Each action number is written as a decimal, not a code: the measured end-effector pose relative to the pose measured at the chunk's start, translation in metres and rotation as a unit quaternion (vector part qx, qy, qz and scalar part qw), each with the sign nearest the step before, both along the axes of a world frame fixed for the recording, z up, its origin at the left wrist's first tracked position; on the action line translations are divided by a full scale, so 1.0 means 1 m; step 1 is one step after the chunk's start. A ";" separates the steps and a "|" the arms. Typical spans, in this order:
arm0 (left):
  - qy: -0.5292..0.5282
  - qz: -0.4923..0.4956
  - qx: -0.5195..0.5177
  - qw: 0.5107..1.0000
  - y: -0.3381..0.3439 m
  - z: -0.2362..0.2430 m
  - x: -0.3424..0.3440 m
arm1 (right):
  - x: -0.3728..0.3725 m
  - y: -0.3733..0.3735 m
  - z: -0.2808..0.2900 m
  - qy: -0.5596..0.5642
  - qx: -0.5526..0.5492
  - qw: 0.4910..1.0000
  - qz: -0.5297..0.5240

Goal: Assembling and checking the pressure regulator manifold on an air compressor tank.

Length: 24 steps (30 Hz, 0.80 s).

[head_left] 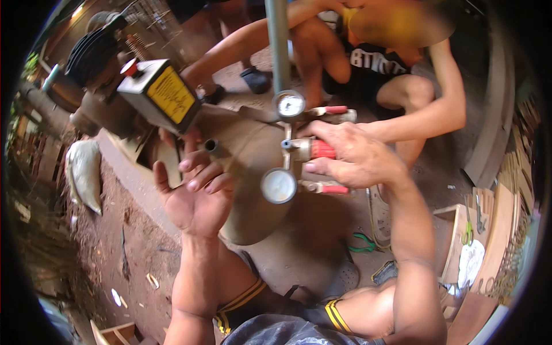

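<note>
An air compressor's tank [253, 213], brownish and rounded, stands in front of me. Above it, a metal fitting carries two round pressure gauges [279, 186] and small valves with red handles [333, 188]. My right hand [359, 155] grips the fitting's red regulator knob [323, 149] between thumb and fingers. My left hand [198, 201] is raised palm up beside the tank, its fingers apart and loosely bent, holding nothing. Just beyond those fingers sits a dark pressure switch box [158, 95] with a yellow label and a red knob on top. An open pipe stub [211, 145] lies between box and gauges.
Opposite me a person [397, 86] squats, one forearm passing behind my right hand, the other reaching toward the switch box. A grey pole [278, 46] rises behind the gauges. Green-handled pliers [362, 242] lie on the ground; wooden boards [489, 236] stand right, a pale sack [84, 172] left.
</note>
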State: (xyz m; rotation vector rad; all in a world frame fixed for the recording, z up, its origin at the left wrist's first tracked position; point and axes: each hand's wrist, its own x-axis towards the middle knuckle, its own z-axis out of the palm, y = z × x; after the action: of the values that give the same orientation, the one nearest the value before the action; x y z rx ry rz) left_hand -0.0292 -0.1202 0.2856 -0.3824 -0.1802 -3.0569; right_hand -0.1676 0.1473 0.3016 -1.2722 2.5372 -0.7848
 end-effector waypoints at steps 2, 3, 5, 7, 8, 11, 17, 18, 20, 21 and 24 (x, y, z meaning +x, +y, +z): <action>0.013 -0.013 -0.007 1.000 0.000 -0.001 -0.001 | 0.000 0.000 -0.005 0.004 -0.021 1.000 0.015; 0.027 -0.023 -0.016 0.999 0.000 -0.002 -0.002 | 0.000 0.001 -0.007 -0.008 -0.031 0.999 0.021; 0.014 -0.009 -0.037 0.999 -0.001 -0.003 -0.002 | 0.001 -0.001 -0.009 0.004 -0.082 0.996 0.025; 0.013 -0.006 -0.039 0.999 -0.002 -0.004 -0.003 | 0.000 -0.001 -0.009 -0.001 -0.055 0.998 0.017; 0.023 -0.007 -0.038 0.999 -0.004 -0.005 -0.004 | -0.001 -0.002 -0.007 -0.002 -0.042 0.999 0.015; 0.030 -0.009 -0.039 0.999 -0.006 -0.004 -0.004 | 0.000 -0.004 -0.001 -0.011 -0.012 1.000 0.022; 0.014 -0.006 -0.016 1.000 0.000 -0.001 -0.004 | -0.001 0.000 -0.001 0.014 -0.019 0.999 0.045; 0.021 -0.007 -0.019 1.000 0.000 0.000 -0.005 | -0.002 0.002 -0.002 0.001 -0.059 0.997 0.054; 0.025 -0.010 -0.018 0.999 -0.001 0.002 -0.005 | -0.003 0.004 -0.005 -0.016 -0.044 0.998 0.046; 0.023 -0.012 -0.013 1.000 -0.001 0.003 -0.007 | -0.004 0.004 -0.006 -0.009 -0.073 0.995 0.064; 0.021 -0.005 -0.017 1.000 -0.004 0.002 -0.004 | -0.003 0.002 -0.006 0.025 -0.042 0.998 0.033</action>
State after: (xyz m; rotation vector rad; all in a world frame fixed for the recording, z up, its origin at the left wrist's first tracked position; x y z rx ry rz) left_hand -0.0331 -0.1246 0.2881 -0.4498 -0.2285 -3.0559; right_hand -0.1707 0.1491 0.2952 -1.4121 2.5106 -0.8649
